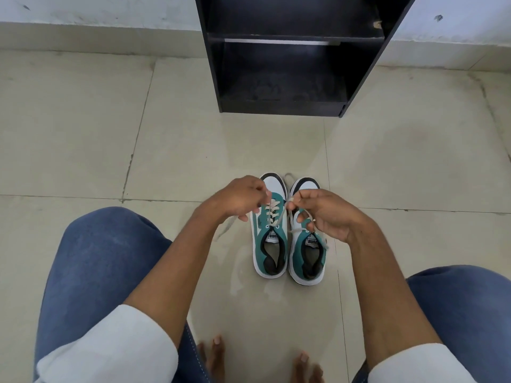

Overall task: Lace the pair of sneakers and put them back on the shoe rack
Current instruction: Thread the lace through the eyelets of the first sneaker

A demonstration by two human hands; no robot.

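Two teal and white sneakers stand side by side on the floor, toes pointing away from me. The left sneaker point(269, 244) has a cream lace crossed through its eyelets. My left hand point(237, 201) pinches one end of that lace above the shoe, and a loose tail trails down to the left. My right hand point(325, 212) pinches a lace over the right sneaker point(307, 261), with another strand running under its fingers; which shoe that lace belongs to is unclear. The black shoe rack point(293, 59) stands ahead with bare shelves.
My knees in blue jeans frame the scene at the lower left point(102, 258) and lower right point(464, 305). My bare toes point(218, 352) show at the bottom. Beige floor tiles point(207, 150) lie between the sneakers and the rack. A white wall runs behind.
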